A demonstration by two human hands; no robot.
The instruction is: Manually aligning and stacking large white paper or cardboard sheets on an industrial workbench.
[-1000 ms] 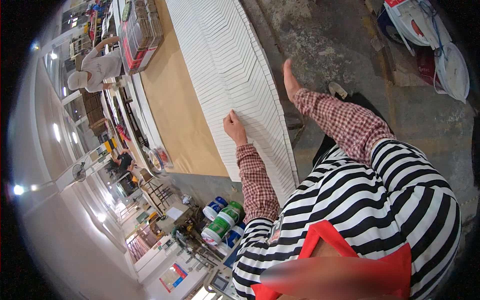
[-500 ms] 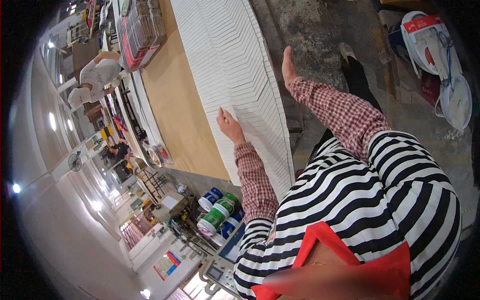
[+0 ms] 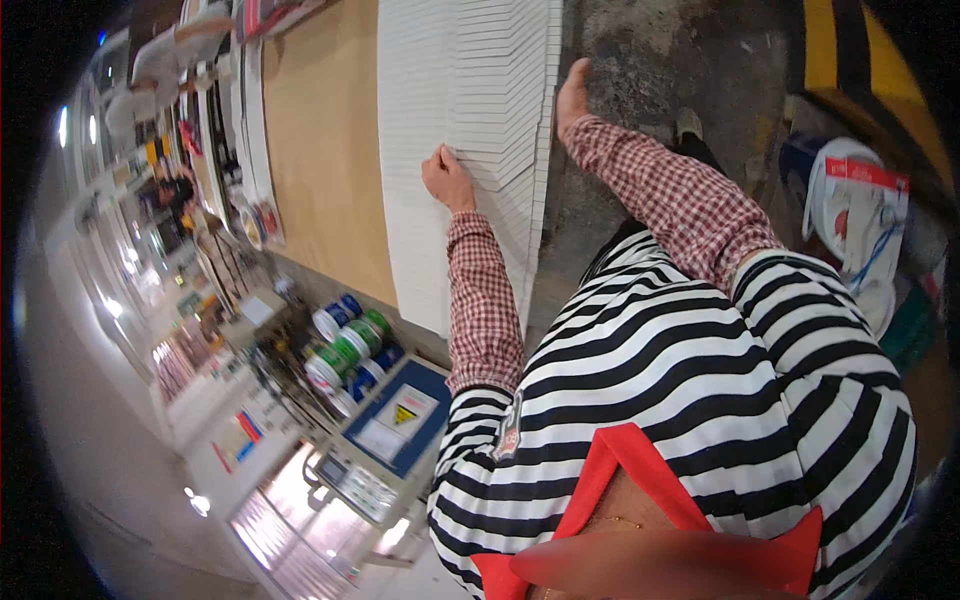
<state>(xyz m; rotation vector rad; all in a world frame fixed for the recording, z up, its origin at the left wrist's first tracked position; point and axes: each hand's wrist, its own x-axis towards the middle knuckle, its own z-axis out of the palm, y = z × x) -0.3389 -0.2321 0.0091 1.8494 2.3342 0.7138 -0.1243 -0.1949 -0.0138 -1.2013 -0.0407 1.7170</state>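
A long spread of overlapping white paper-like sheets (image 3: 485,75) lies along the right side of a tan-topped table (image 3: 325,140), their edges forming bent, stepped lines. On top of them rests my left hand (image 3: 448,182), its fingers curled in; whatever is under or between them is hidden. My right hand (image 3: 573,97) is at the right edge of the sheets, fingers stretched out and thumb raised, with nothing seen in it. Whether its palm touches the edge I cannot tell.
Blue, white and green buckets (image 3: 345,355) stand beyond the table's near end, beside a machine with a blue panel (image 3: 400,415). White bags or containers (image 3: 850,205) sit on the floor at right, near a yellow-and-black striped surface (image 3: 850,50). A person in white (image 3: 180,50) is across the table.
The view has turned and shifted, so the table and buckets sit farther left. My left hand has curled tighter on the sheets; my right hand has come closer to their edge.
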